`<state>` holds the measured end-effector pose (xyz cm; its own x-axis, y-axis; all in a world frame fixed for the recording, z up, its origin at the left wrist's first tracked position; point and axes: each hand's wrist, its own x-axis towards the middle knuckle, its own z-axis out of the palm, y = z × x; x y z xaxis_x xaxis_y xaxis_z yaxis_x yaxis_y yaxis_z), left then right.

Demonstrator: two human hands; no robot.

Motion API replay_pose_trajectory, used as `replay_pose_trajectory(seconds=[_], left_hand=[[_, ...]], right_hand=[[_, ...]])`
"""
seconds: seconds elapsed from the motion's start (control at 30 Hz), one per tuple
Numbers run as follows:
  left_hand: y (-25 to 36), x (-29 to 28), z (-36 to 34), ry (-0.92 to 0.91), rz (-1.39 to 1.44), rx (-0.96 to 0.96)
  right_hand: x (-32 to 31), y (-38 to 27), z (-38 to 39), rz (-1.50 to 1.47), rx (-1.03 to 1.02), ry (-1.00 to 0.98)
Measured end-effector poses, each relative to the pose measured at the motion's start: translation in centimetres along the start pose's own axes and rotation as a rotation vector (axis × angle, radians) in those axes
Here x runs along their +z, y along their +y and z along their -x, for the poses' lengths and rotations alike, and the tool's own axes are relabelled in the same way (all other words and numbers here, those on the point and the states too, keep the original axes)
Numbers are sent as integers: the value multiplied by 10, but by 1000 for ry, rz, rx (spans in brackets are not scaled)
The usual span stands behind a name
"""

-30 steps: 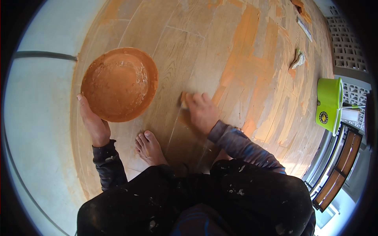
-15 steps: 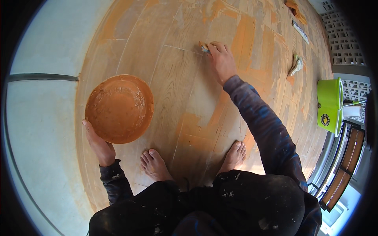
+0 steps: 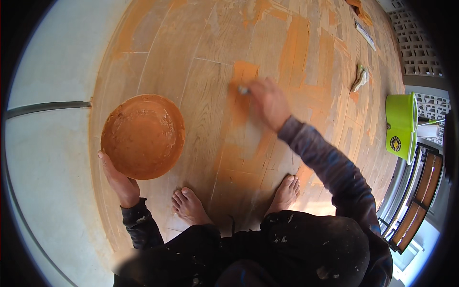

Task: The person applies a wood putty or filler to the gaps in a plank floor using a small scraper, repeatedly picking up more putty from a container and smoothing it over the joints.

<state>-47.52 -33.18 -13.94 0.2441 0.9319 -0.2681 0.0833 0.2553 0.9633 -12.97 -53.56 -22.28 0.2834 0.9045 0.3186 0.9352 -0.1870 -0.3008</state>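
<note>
My left hand (image 3: 119, 181) grips the lower left rim of a round basin (image 3: 142, 137), tilted so its inside faces me. Orange-brown paste coats the basin's inside. Over the middle of the floor, my right hand (image 3: 271, 103) is closed on a small spreader (image 3: 243, 89), of which only a blurred pale bit shows at the fingertips. Beneath and around the spreader lies a fresh orange smear (image 3: 245, 71) on the wood-look floor tiles (image 3: 203, 95). Most of the spreader is hidden by the fingers and motion blur.
My bare feet (image 3: 190, 205) stand on the floor. At the right are a lime-green bucket (image 3: 400, 122), a crumpled cloth (image 3: 361, 79), a flat pale strip (image 3: 365, 34), an orange-stained cloth (image 3: 359, 12) and a brown-slatted metal frame (image 3: 420, 198). A pale wall (image 3: 50, 158) borders the left side.
My right hand has swept toward me with the spreader, and a wide orange smear now covers the tiles there. The basin has shifted slightly left and toward me in my left hand.
</note>
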Motion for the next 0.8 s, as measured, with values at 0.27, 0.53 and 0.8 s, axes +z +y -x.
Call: replay_pose_trajectory(seconds=[0.27, 0.53, 0.8], left_hand=[[-7, -13, -2, 24, -176, 84], [0, -2, -3, 83, 1, -35], [4, 4, 3, 30, 10, 11]], right_hand=[[12, -33, 32, -25, 66, -138], [-1, -64, 31, -247, 83, -111], [14, -143, 126, -198, -116, -286]])
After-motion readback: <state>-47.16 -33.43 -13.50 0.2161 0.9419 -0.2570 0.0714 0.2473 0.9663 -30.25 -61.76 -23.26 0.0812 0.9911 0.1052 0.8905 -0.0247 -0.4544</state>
